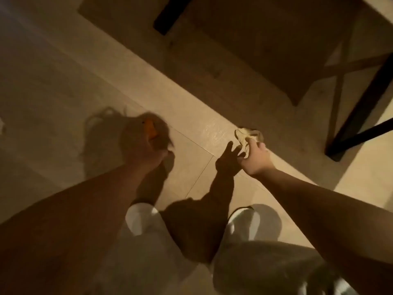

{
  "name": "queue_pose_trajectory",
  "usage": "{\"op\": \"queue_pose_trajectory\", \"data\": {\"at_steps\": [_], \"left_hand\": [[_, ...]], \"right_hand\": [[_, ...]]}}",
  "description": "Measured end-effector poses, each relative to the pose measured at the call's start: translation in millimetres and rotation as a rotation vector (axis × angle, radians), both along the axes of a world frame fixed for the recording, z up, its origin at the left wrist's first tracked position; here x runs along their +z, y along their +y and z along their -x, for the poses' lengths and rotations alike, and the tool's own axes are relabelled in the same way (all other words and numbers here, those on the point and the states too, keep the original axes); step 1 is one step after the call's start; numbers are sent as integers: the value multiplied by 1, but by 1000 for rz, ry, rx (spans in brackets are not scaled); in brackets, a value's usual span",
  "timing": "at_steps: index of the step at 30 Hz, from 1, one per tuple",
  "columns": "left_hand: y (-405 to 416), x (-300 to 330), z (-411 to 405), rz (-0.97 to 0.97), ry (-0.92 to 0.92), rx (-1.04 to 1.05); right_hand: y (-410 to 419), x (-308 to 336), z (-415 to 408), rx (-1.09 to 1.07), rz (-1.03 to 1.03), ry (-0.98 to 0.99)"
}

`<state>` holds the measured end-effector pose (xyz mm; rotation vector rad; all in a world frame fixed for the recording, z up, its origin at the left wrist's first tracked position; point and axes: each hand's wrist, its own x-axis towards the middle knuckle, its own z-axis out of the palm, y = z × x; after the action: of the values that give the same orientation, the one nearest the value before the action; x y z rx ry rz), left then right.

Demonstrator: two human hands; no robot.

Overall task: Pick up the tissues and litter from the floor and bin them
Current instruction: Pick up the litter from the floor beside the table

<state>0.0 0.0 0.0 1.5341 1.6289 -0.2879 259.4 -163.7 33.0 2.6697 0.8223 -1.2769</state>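
Pale floor (pixel 63 86) under dark table legs (pixel 359 116)

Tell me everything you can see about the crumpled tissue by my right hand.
The tissue is a pale, cream-white wad, crumpled into loose folds and looking like thin paper. It lies on the light floor near the dark table leg, in a lit patch. The right hand reaches down onto it, fingertips closing on its near edge. Whether it is lifted yet cannot be told.

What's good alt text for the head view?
Looking down at a dim floor, the right hand pinches a crumpled tissue near dark table legs. The blurred left hand holds something orange.
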Motion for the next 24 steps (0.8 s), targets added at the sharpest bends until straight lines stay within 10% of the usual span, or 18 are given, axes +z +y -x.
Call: {"op": "queue_pose_trajectory", "data": {"at_steps": [13, 24], "left_hand": [[17, -96, -25, -358, 264, -279], [-28, 5, -10, 30, 10, 13]], "right_hand": [[3, -119, -16, -42, -204, -252], [-5, 0, 31, -159, -190, 94]]}}
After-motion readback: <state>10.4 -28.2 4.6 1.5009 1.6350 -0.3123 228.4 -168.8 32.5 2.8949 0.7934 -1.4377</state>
